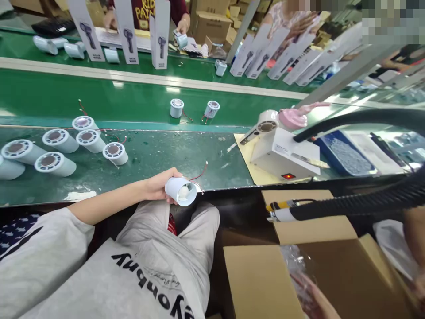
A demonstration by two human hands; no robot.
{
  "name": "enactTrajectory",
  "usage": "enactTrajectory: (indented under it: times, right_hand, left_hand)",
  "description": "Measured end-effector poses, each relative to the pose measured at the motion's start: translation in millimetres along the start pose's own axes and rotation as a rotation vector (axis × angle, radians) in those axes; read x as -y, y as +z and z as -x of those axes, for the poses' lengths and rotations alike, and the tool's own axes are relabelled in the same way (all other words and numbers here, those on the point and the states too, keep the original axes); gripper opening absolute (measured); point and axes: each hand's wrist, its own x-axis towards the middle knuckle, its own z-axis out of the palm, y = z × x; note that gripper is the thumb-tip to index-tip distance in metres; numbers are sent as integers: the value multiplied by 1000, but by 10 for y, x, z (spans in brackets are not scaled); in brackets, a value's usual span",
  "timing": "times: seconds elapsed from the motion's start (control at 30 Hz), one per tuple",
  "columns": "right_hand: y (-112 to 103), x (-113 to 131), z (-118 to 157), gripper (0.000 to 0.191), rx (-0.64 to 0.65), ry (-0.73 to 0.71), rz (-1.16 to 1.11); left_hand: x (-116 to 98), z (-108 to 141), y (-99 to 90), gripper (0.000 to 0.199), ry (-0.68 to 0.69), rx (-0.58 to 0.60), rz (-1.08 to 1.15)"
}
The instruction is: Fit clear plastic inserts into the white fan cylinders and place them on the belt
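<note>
My left hand (162, 185) is closed around a pale blue cylinder (172, 188) above my lap at the table's front edge. The cylinder's open end faces me, with something white inside, and thin red and white wires stick out behind it. Low on the right, my right hand (317, 297) is partly in view and blurred over an open cardboard box (262, 279), its fingers closed at a clear plastic bag (295, 259). Several similar cylinders (56, 164) with round slotted ends lie on the green table (152, 153) at the left.
Two short cylinders (177, 108) stand on the green belt (133, 104). At the right are a white device (282, 153) with a red switch, a blue tray (345, 153) and a black hose (361, 199). White printed boxes (128, 35) and people are across the belt; another person's arm (415, 235) is far right.
</note>
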Motion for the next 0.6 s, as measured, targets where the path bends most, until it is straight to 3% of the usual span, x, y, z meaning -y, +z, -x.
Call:
enactTrajectory:
  times: [0.1,0.2,0.27,0.37,0.47,0.53,0.6]
  right_hand:
    - [-127,-8,11,79,-114,89,-220]
    - [15,283,162,73,-114,-41,-219]
    - [309,562,310,56,-1,-227,-76]
    - [917,954,517,49,10,-655,118]
    - [1478,1239,624,37,105,-1072,171]
    - [1742,1385,632,30,99,-1212,266]
    - [1915,1512,606,30,48,-1205,411]
  left_hand:
    - [129,-89,67,31,-56,-27,50]
    - [215,-171,163,40,-74,8,21]
    - [257,-228,229,45,-91,44,-31]
    - [309,-316,293,42,-142,38,-119]
    - [355,-377,295,37,-186,15,-183]
    - [375,-387,279,36,-204,30,-242]
    - [376,-372,270,36,-219,60,-326]
